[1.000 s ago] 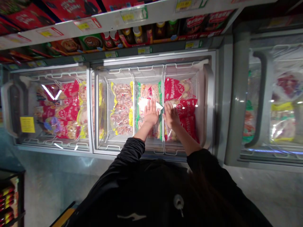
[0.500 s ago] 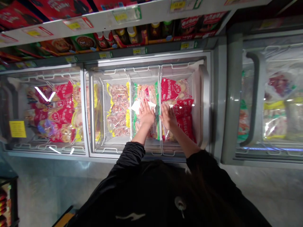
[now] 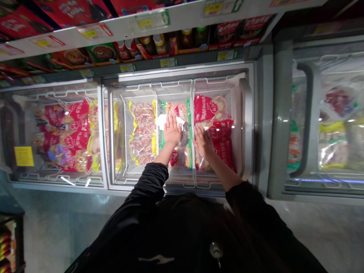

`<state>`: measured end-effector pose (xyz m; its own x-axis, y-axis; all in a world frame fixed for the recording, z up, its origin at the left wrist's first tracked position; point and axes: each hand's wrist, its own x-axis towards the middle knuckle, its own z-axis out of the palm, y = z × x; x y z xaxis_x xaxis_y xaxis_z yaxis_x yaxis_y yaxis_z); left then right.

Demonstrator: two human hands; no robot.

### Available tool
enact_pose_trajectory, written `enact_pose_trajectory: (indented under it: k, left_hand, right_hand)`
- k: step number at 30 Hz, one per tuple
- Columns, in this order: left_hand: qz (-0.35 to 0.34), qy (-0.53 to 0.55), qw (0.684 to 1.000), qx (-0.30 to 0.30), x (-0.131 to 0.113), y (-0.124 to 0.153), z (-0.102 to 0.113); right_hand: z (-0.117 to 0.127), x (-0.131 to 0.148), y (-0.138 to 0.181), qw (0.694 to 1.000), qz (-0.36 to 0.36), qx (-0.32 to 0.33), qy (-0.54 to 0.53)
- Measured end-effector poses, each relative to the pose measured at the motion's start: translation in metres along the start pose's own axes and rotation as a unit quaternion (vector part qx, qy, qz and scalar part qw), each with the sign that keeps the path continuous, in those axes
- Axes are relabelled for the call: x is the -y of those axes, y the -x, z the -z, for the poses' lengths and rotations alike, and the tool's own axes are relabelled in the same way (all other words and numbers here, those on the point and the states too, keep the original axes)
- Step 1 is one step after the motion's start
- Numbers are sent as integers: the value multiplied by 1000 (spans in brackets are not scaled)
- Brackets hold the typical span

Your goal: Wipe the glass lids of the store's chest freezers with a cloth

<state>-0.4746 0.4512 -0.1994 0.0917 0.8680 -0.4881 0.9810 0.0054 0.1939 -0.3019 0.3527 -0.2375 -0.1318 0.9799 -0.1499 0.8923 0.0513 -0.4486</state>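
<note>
My left hand [image 3: 172, 132] lies flat, fingers stretched out, over a white sheet of tissue or cloth [image 3: 162, 121] on the clear lid of a chest freezer [image 3: 263, 125]. Only the sheet's edges show around the hand. To its right, my right hand [image 3: 203, 141] rests palm down with fingers extended, and nothing shows in its grasp. Beneath the lid, green-edged bags [image 3: 188, 155] lie under the left hand. Red food bags [image 3: 223, 151] are below and beside the right hand.
Yellow-edged bags [image 3: 141, 132] fill the basket to the left. The lid has a grey handle [image 3: 246, 125] at its right end. Another freezer [image 3: 301, 189] stands at the right. Above the back edge runs a shelf with jars [image 3: 159, 43] and price tags.
My left hand has slid a little to the left with the white sheet beneath it. My right hand stays in nearly the same place.
</note>
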Motion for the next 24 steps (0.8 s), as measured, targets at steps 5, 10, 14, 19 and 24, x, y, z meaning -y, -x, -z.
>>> enact_pose_trajectory:
  k: [5, 10, 14, 19, 24]
  left_hand:
    - [-42, 1, 999, 17, -16, 7, -13]
    - [-48, 2, 999, 13, -15, -31, 4]
    - [1, 8, 1000, 0, -6, -22, 3]
    - [10, 1, 1000, -9, -14, 14, -18]
    - [-37, 4, 999, 10, -29, -17, -5]
  right_hand:
    - [0, 0, -1, 1000, 7, 3, -5]
    - [0, 0, -2, 1000, -1, 2, -16]
    - [1, 2, -3, 1000, -4, 2, -23]
    - [2, 3, -5, 1000, -4, 8, -29]
    - [5, 1, -5, 1000, -11, 14, -19]
